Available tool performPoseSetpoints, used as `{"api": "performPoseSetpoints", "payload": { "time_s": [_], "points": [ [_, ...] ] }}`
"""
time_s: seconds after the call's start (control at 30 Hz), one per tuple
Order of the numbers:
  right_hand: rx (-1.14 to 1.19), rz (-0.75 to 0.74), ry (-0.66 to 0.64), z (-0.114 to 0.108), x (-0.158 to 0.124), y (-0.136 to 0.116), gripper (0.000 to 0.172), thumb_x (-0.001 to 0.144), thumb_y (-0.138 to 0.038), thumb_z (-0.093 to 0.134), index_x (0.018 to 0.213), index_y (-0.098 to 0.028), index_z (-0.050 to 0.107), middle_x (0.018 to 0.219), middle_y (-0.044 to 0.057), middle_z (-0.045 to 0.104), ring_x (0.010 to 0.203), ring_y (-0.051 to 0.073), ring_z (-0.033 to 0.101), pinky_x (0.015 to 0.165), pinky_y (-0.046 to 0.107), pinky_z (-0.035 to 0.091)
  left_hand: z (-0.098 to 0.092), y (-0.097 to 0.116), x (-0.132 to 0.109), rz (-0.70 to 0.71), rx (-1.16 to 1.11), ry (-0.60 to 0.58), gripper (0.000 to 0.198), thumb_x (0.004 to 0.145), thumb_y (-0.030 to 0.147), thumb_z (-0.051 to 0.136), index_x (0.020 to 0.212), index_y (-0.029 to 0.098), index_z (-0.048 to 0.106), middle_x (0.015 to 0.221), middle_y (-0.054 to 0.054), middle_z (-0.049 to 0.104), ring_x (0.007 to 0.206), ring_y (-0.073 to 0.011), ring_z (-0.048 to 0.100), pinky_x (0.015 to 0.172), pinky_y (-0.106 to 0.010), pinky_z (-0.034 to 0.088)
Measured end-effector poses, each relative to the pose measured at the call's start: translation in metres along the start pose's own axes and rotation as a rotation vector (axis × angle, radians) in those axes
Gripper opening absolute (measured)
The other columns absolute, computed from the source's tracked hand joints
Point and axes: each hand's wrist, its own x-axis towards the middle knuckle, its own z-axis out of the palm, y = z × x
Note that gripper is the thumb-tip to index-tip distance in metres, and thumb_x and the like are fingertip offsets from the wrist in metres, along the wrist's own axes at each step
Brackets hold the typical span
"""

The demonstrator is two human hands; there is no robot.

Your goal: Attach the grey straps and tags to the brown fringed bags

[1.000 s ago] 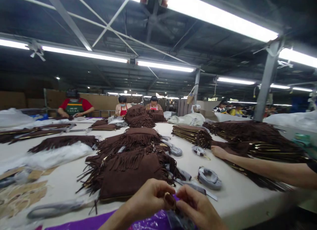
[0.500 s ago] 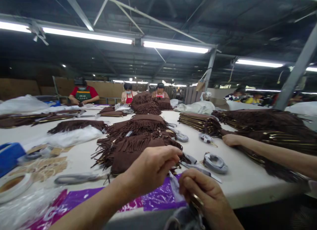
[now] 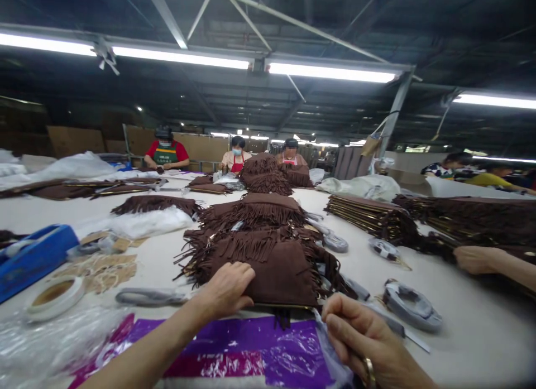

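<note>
Head view: my left hand [image 3: 229,287] lies flat over the near edge of the fringed brown bag [image 3: 276,272] on the worktop [image 3: 469,344], thumb apart. My right hand [image 3: 362,339] curls near that bag's right corner, against translucent film [image 3: 333,362]; whether it pinches this, I cannot tell.

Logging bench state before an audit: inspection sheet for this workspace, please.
Surface: pale table, crowded.
Job's things: brown fringed bag lying flat; purple plastic in front.
Clutter: tape roll, blue bin, grey coil.
Grips: left grip at bag's front, fingers extended; right grip curled near its lower right corner, hold unclear.
Cables: cord hanging by ceiling light, type unclear.
Surroundings: person in green apron opposite; another person's hand, right.
</note>
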Motion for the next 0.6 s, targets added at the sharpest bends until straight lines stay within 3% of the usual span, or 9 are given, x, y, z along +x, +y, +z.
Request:
{"api": "performPoseSetpoints", "payload": {
  "time_s": [0.03,0.13,0.2,0.3,0.43,0.6],
  "points": [
    [0.005,0.018,-0.005,-0.001,0.003,0.003,0.042,0.073,-0.055,0.077,0.081,-0.019,0.057,0.049,-0.008,0.052,0.035,0.001,0.025,0.036,0.015,0.013,0.002,0.002,0.0,0.033,-0.001,-0.004,0.027,0.082,0.032,0.067,0.101,0.017,0.056,0.112,-0.012,0.061,0.105,-0.0296,0.055,0.087,-0.04,0.045],
    [0.045,0.054,-0.045,-0.003,0.009,0.012,0.043,0.071,-0.055,0.079,0.079,-0.019,0.056,0.045,-0.009,0.05,0.036,0.002,0.027,0.038,0.016,0.013,0.012,0.004,0.003,0.033,-0.06,-0.032,0.007,0.088,0.017,0.054,0.094,0.017,0.057,0.108,-0.012,0.062,0.103,-0.0264,0.057,0.088,-0.037,0.044],
    [0.055,0.073,-0.082,-0.003,0.011,0.017,0.044,0.07,-0.054,0.08,0.077,-0.018,0.056,0.043,-0.009,0.047,0.037,0.002,0.029,0.04,0.016,0.014,0.012,-0.001,0.009,-0.035,-0.151,-0.036,0.013,0.089,0.01,0.046,0.089,0.018,0.057,0.098,-0.01,0.064,0.094,-0.0234,0.06,0.084,-0.033,0.044],
    [-0.007,0.13,-0.132,0.0,0.017,0.018,0.042,0.072,-0.053,0.079,0.078,-0.018,0.056,0.045,-0.008,0.049,0.038,0.002,0.03,0.041,0.015,0.015,-0.003,-0.016,0.023,-0.119,-0.25,0.006,0.016,0.092,0.014,0.043,0.085,0.019,0.056,0.082,-0.005,0.063,0.08,-0.021,0.06,0.072,-0.028,0.043],
    [-0.138,0.159,-0.083,0.007,0.036,0.013,0.043,0.071,-0.055,0.076,0.077,-0.018,0.054,0.054,-0.006,0.055,0.037,0.002,0.032,0.038,0.016,0.017,-0.028,-0.032,0.039,-0.119,-0.384,0.054,0.025,0.094,0.023,0.041,0.072,0.019,0.052,0.062,0.002,0.05,0.062,-0.0143,0.049,0.061,-0.023,0.034],
    [-0.222,0.1,-0.048,0.022,0.061,0.012,0.043,0.07,-0.058,0.073,0.075,-0.019,0.054,0.047,-0.012,0.042,0.034,0.003,0.028,0.036,0.017,0.018,-0.023,-0.036,0.043,-0.09,-0.578,0.054,0.03,0.093,0.025,0.04,0.064,0.019,0.044,0.059,0.005,0.041,0.058,-0.0114,0.039,0.058,-0.022,0.029]
  ]
}}
